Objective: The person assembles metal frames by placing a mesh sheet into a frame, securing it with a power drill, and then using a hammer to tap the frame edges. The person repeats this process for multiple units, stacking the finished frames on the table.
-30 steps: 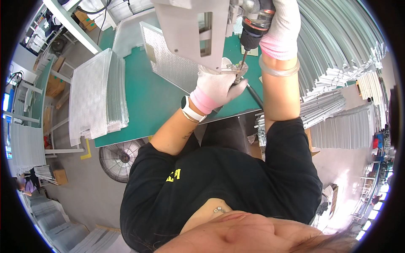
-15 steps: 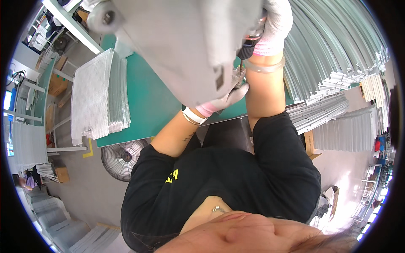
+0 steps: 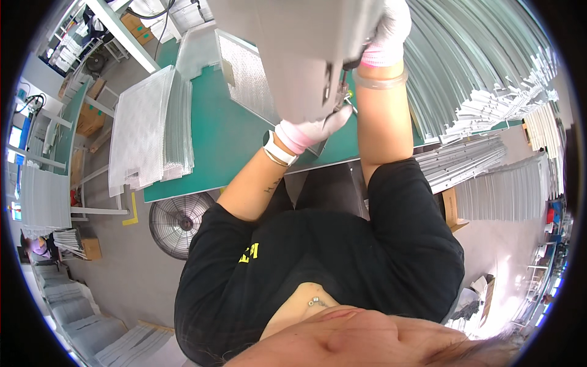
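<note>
My right hand (image 3: 391, 30), in a white glove with a pink cuff, is closed around an electric screwdriver (image 3: 352, 63). Most of the tool is hidden; its black nose and thin bit point down toward my left hand. My left hand (image 3: 315, 129), gloved alike, has its fingers together just below the bit, by small metal parts (image 3: 340, 98) that I cannot make out clearly. A framed mesh panel (image 3: 247, 76) lies on the green table, partly covered. A large grey body (image 3: 306, 55) close to the view hides much of the work.
On the left of the green table (image 3: 211, 147) stands a stack of mesh sheets (image 3: 143, 122). Many long metal strips (image 3: 465, 67) are piled at the right, with more profiles (image 3: 465, 160) below them. A floor fan (image 3: 183, 225) stands near the table's front edge.
The large grey body has shifted right and up in the picture, uncovering the framed mesh panel. My right hand and the screwdriver sit slightly higher; my left hand stays close to the bit.
</note>
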Action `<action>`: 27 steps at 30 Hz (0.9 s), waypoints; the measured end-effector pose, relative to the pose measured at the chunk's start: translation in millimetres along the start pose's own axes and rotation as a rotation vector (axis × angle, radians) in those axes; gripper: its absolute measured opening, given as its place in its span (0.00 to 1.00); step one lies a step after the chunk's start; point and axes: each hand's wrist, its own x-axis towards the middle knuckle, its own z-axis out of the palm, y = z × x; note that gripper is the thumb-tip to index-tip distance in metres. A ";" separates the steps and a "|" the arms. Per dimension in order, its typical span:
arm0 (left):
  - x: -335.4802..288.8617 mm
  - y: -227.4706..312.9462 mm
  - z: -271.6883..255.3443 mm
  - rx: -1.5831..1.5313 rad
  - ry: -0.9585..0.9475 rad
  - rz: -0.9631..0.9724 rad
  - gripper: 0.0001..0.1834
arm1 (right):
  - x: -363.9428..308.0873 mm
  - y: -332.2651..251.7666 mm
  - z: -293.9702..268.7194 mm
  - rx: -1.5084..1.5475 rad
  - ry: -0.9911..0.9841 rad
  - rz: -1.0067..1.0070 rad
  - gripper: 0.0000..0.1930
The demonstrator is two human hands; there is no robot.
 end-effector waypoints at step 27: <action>-272.7 35.0 -161.6 -0.028 -0.923 0.196 0.12 | 63.3 -75.5 48.7 -0.023 -0.028 -0.152 0.10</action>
